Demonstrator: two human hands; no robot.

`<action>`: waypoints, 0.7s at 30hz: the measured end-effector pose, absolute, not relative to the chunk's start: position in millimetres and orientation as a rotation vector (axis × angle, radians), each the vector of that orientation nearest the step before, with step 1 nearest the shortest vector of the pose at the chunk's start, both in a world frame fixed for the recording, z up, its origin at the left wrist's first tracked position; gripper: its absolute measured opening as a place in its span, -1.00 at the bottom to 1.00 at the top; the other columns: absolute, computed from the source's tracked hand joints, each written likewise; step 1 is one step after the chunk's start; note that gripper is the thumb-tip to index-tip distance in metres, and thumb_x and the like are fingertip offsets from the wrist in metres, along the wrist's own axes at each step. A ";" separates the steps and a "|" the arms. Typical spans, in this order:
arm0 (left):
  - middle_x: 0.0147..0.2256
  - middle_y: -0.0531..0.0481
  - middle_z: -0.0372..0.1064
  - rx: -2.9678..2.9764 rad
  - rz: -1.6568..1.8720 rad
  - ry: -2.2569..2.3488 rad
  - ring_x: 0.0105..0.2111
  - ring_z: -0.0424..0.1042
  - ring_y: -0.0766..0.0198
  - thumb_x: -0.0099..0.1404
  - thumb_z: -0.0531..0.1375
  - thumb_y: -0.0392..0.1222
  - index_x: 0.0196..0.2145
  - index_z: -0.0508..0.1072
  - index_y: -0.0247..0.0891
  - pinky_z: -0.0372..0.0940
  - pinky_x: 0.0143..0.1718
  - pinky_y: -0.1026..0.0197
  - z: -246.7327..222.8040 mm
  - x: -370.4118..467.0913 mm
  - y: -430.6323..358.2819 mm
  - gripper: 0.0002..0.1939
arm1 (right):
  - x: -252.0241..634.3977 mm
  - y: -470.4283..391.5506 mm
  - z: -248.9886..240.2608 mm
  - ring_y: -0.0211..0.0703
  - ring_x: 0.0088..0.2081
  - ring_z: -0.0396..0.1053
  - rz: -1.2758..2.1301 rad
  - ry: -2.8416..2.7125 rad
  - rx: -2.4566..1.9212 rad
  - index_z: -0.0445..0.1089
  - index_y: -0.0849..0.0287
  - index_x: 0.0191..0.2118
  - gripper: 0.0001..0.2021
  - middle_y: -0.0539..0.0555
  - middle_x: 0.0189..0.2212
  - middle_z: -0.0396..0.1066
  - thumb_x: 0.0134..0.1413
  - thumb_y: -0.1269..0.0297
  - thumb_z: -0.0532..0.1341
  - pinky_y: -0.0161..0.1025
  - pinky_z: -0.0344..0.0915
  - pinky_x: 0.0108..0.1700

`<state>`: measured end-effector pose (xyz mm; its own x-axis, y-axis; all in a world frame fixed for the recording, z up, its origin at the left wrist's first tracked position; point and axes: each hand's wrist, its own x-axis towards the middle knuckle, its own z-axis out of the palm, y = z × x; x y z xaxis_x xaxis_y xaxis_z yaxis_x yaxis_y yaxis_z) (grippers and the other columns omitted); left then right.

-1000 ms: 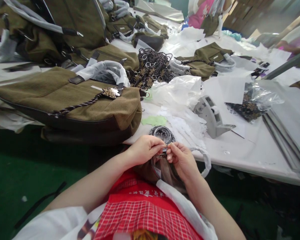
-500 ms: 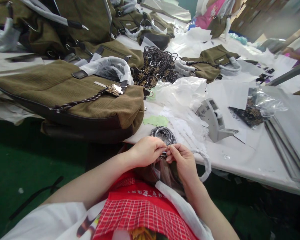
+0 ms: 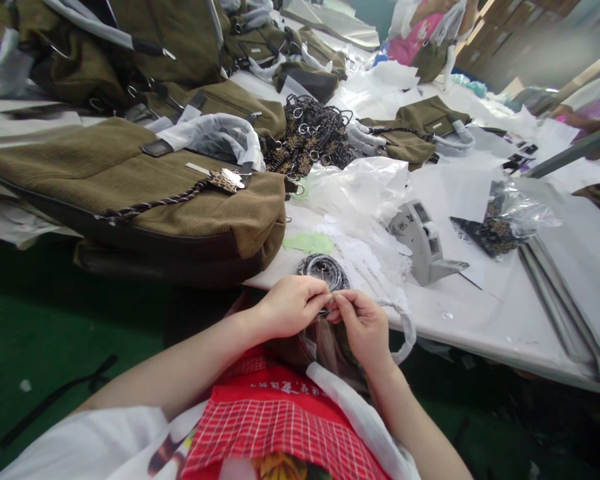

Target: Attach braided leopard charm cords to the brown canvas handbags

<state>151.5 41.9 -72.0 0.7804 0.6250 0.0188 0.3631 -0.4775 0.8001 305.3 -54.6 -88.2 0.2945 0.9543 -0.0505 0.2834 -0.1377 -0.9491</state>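
Note:
My left hand (image 3: 293,305) and my right hand (image 3: 363,323) meet at the table's front edge, fingertips pinched together on something too small to make out. Just beyond them lies a coiled dark strap (image 3: 325,267) in clear wrapping. Below the hands, against my red apron (image 3: 275,393), is a bag mostly hidden by them, with a white-wrapped handle (image 3: 407,337) arching out on the right. To the left rests a large olive corduroy bag (image 3: 180,193) with a braided cord and a leopard-print tag (image 3: 225,180).
More olive bags (image 3: 175,40) crowd the back left. A heap of dark cords with rings (image 3: 313,133) lies behind. A grey tape dispenser (image 3: 423,243), plastic film (image 3: 365,187), a bagged patterned bundle (image 3: 495,230) and metal bars (image 3: 560,300) are on the right. People stand at the back right.
The view has shifted slightly. Both hands keep almost the same pinched pose, with the fingertips still together. A person's arms at the back right have moved.

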 end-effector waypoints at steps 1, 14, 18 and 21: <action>-0.57 0.10 0.30 2.097 0.411 0.739 -0.53 0.28 0.36 0.37 0.09 -0.25 -0.53 0.38 -0.26 0.07 -0.46 0.31 -72.6 151.9 41.3 -0.70 | 304.7 -54.4 -88.3 -0.26 -0.51 0.46 0.906 -1.147 -1.612 0.49 0.13 -0.26 -0.81 -0.01 -0.50 0.50 0.26 0.17 0.18 -0.33 0.43 -0.40; -0.57 0.10 0.31 1.797 0.522 0.752 -0.51 0.30 0.36 0.35 0.06 -0.23 -0.52 0.40 -0.30 0.20 -0.45 0.33 -84.7 163.4 38.4 -0.70 | 301.0 -51.7 -91.4 -0.17 -0.50 0.44 0.727 -1.250 -1.681 0.47 0.11 -0.30 -0.81 0.00 -0.54 0.48 0.27 0.18 0.16 -0.23 0.39 -0.37; -0.27 -0.07 0.51 1.913 0.574 0.761 -0.26 0.47 0.23 0.36 0.08 -0.23 -0.23 0.49 -0.30 0.36 -0.19 0.22 -82.7 151.4 38.6 -0.80 | 315.2 -45.7 -79.3 -0.15 -0.42 0.48 0.712 -1.368 -1.715 0.49 0.09 -0.19 -0.80 0.03 -0.41 0.52 0.28 0.17 0.13 -0.20 0.41 -0.30; 0.03 -0.17 0.41 2.132 0.725 0.742 0.03 0.39 0.16 0.32 0.06 -0.36 0.00 0.42 -0.27 0.28 0.10 0.10 -73.0 126.4 31.2 -0.68 | 334.5 -39.8 -61.9 -0.09 -0.25 0.49 0.431 -1.469 -1.769 0.49 0.10 -0.15 -0.81 0.09 -0.26 0.54 0.26 0.22 0.16 -0.16 0.39 -0.15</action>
